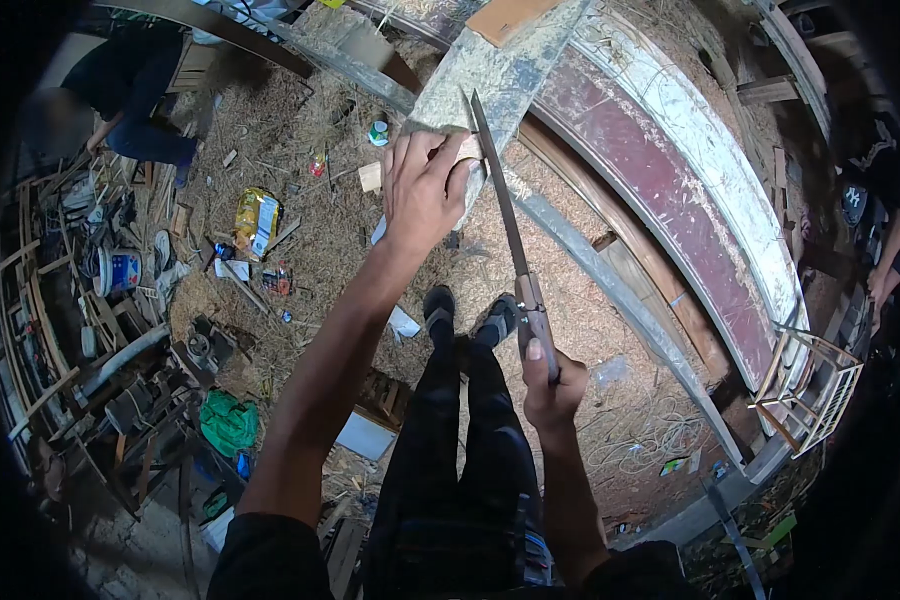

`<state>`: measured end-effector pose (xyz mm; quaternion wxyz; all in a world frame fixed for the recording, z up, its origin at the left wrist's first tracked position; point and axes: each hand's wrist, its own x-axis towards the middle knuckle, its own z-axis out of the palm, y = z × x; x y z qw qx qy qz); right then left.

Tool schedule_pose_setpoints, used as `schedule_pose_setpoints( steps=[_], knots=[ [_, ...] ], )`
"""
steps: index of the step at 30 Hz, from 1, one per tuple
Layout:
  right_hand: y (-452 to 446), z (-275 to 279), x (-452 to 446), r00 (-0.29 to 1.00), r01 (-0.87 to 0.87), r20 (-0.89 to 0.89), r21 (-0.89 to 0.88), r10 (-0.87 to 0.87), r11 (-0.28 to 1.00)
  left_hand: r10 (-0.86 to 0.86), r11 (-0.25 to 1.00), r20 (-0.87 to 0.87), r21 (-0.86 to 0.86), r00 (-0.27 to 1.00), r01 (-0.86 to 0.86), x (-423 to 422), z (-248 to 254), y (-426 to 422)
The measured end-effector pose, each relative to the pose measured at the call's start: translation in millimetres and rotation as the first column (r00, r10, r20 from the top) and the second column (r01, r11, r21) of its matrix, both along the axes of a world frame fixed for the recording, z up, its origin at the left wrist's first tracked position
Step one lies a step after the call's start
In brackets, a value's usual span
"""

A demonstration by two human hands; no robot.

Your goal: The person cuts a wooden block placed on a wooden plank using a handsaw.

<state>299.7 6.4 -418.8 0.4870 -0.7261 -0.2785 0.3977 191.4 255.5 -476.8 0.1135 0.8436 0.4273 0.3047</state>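
Observation:
In my right hand (pixel 554 385) is the wooden handle of a hand saw (pixel 506 205), my fingers wrapped round it. Its long blade points away from me, over the edge of a dusty workbench (pixel 540 65). My left hand (pixel 422 190) presses a small light wood piece (pixel 469 149) on the bench, fingers bent over it. The saw blade runs close along the right end of this piece; whether the teeth are in the wood I cannot tell. Part of the piece is hidden under my fingers.
A long maroon board (pixel 660 170) lies right of the bench, near a small wooden frame (pixel 808 390). Sawdust covers the floor, with a yellow bag (pixel 257 222), green bag (pixel 229 420) and scrap wood. One person (pixel 135 90) bends at left; another person's arm (pixel 892 255) shows right.

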Motion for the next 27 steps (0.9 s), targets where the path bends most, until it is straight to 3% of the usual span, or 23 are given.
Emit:
schedule_pose_setpoints(
  steps=[1,4,11,13,15,18,19,27],
  knots=[
    [1.2,6.4,3.1,1.000,-0.014,-0.003,-0.018,0.014,1.000,-0.006,1.000,-0.007,-0.007,1.000,0.006,-0.4,0.9,-0.4],
    [6.1,16.5,4.4,0.992,-0.024,0.128,0.142,0.006,0.990,-0.026,1.000,0.001,-0.013,1.000,0.026,-1.8,3.3,0.9],
    [1.3,14.6,-2.8,0.982,-0.054,0.185,0.058,0.042,0.997,-0.005,1.000,-0.005,-0.021,1.000,0.005,-2.3,4.2,2.5],
    [6.5,22.4,-13.0,0.954,0.072,0.253,0.327,-0.160,0.942,0.001,1.000,0.012,-0.024,1.000,-0.001,-0.6,1.8,1.9],
    [-6.7,23.6,-8.3,0.998,0.018,0.049,0.471,-0.046,0.882,0.001,1.000,0.020,-0.024,1.000,-0.001,-2.4,3.7,3.0],
    [-12.2,21.2,-11.0,0.985,-0.034,0.170,0.206,-0.002,0.978,0.000,1.000,0.051,-0.006,0.999,0.000,-1.3,2.0,2.7],
    [-6.3,11.5,-6.5,0.970,-0.133,0.226,0.166,0.093,0.977,0.006,1.000,0.044,0.003,0.999,-0.006,-1.3,3.0,2.7],
    [49.1,-25.2,-15.2,0.998,0.031,0.043,0.160,-0.038,0.987,0.009,1.000,0.018,-0.011,1.000,-0.009,-0.4,3.6,3.2]
  ],
)
